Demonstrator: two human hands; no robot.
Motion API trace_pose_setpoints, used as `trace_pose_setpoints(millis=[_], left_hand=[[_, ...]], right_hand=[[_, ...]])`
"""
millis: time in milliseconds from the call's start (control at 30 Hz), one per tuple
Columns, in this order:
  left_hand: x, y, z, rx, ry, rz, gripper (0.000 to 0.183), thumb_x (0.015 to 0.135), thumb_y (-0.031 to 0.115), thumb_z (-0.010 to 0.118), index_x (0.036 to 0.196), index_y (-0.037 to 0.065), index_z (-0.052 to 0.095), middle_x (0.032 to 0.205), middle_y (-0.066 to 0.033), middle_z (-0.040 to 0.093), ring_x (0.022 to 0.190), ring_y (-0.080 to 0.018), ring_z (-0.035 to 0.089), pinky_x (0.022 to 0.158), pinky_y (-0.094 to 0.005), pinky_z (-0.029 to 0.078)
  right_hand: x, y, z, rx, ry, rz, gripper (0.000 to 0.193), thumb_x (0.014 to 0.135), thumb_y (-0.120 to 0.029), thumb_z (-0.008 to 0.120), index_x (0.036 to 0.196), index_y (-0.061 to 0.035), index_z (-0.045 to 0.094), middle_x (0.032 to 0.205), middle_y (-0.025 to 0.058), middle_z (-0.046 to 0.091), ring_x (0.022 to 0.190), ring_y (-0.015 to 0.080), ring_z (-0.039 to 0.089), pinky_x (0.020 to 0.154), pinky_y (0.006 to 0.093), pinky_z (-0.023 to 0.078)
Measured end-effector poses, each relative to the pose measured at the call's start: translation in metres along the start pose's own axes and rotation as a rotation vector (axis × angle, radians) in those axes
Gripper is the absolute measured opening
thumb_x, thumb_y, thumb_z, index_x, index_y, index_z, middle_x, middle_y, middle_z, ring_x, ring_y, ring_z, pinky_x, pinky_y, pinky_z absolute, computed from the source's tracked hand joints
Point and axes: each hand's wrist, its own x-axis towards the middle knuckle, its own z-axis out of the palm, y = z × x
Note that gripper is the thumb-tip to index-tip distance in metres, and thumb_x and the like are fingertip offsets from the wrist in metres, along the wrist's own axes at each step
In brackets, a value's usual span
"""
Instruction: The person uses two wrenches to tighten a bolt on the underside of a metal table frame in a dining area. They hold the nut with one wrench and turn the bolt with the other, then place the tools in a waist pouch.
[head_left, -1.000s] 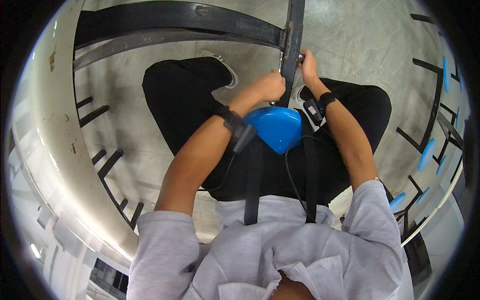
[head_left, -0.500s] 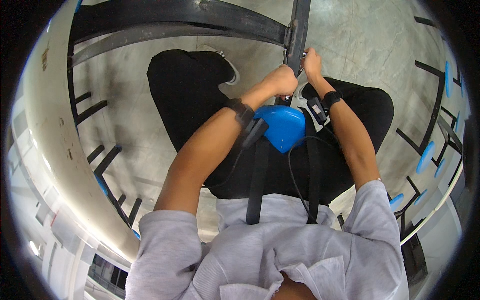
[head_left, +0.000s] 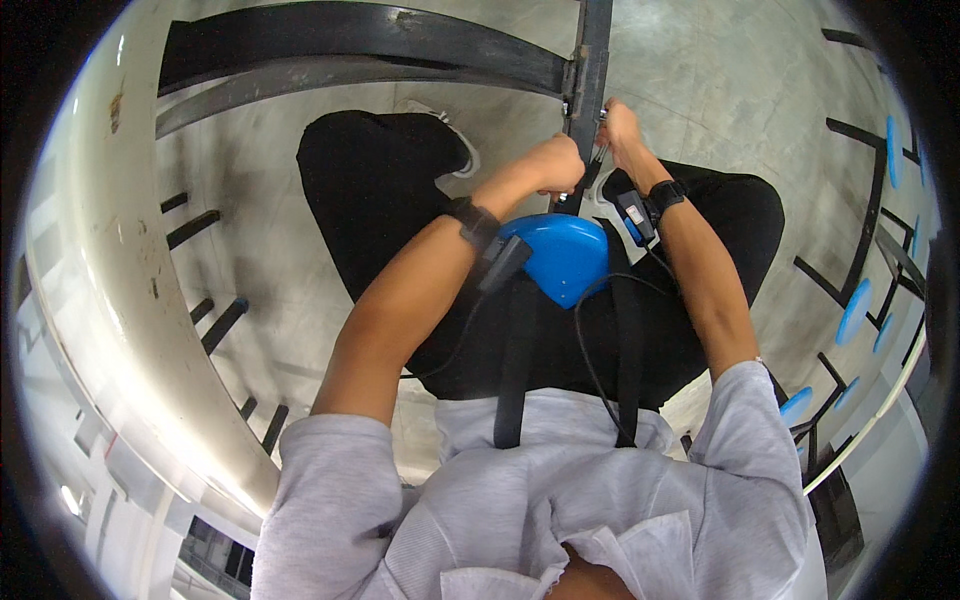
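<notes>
My left hand (head_left: pixel 556 165) is closed in a fist on the left side of a black metal post (head_left: pixel 592 70). The end of a shiny metal tool (head_left: pixel 563 198) pokes out below that fist; most of it is hidden. On the post's right side, my right hand (head_left: pixel 622 130) has its fingers closed around a slim silvery metal tool (head_left: pixel 600 154), whose kind I cannot make out. A bolt-like piece (head_left: pixel 565 108) shows on the post's left face, just above my left hand. Between my thighs is a smooth blue seat (head_left: pixel 556 258), nearer to me than both hands.
Curved black beams (head_left: pixel 370 45) join the post from the left. A long whitish tabletop (head_left: pixel 130 220) bends along the left side, with black bars (head_left: pixel 225 325) beyond its edge. Blue round seats (head_left: pixel 853 312) on black frames stand at right. Grey floor (head_left: pixel 720 90) lies around.
My left hand has shifted slightly left and down, away from the post. The right hand stays by the post, and more of its silvery tool shows. The view has shifted slightly.
</notes>
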Motion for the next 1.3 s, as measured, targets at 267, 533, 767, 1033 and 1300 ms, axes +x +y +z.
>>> trace_pose_setpoints(millis=[267, 533, 767, 1033, 1300], left_hand=[[-0.021, 0.0, -0.016, -0.731, 0.066, -0.294, 0.026, 0.074, 0.009, 0.048, 0.058, -0.008, 0.059, 0.05, -0.0157, 0.056, 0.044, -0.0242, 0.058, 0.041, -0.036, 0.047], [0.003, 0.001, 0.002, -0.406, 0.012, -0.168, 0.02, 0.07, 0.01, 0.06, 0.059, -0.007, 0.063, 0.06, -0.018, 0.062, 0.048, -0.0263, 0.06, 0.046, -0.0345, 0.049], [-0.005, 0.0, 0.011, -0.316, -0.01, -0.229, 0.013, 0.066, 0.007, 0.062, 0.064, -0.004, 0.067, 0.064, -0.0173, 0.064, 0.057, -0.0272, 0.064, 0.056, -0.0383, 0.051], [-0.009, 0.023, -0.003, -0.504, 0.14, -0.467, 0.047, 0.07, 0.003, 0.06, 0.109, -0.02, 0.046, 0.095, -0.0316, 0.061, 0.093, -0.039, 0.062, 0.079, -0.0424, 0.048], [-0.011, 0.019, 0.012, -0.561, 0.242, -0.473, 0.05, 0.077, 0.006, 0.05, 0.119, -0.017, 0.036, 0.104, -0.0321, 0.058, 0.098, -0.0421, 0.059, 0.081, -0.0462, 0.047]], right_hand=[[-0.005, 0.007, -0.002, -0.081, 0.06, -0.161, 0.04, 0.086, -0.031, 0.04, 0.076, 0.0054, 0.054, 0.059, 0.0114, 0.05, 0.053, 0.022, 0.047, 0.055, 0.0353, 0.039], [0.038, 0.041, -0.025, -0.181, 0.051, -0.53, 0.043, 0.091, -0.03, 0.035, 0.083, 0.0077, 0.054, 0.073, 0.0145, 0.056, 0.071, 0.0248, 0.053, 0.065, 0.0363, 0.04], [0.008, 0.027, -0.001, -0.194, 0.087, -0.43, 0.045, 0.09, -0.03, 0.034, 0.088, 0.0094, 0.055, 0.075, 0.0176, 0.058, 0.072, 0.0282, 0.054, 0.066, 0.0388, 0.041], [0.017, 0.021, -0.01, -0.164, 0.168, -0.331, 0.045, 0.086, -0.033, 0.038, 0.085, 0.0081, 0.057, 0.063, 0.0154, 0.055, 0.055, 0.0236, 0.052, 0.054, 0.0374, 0.04], [-0.001, -0.011, -0.012, -0.017, -0.143, 0.052, 0.029, 0.088, -0.031, 0.035, 0.07, -0.01, 0.044, 0.053, 0.001, 0.037, 0.041, 0.0146, 0.029, 0.043, 0.0302, 0.031]])
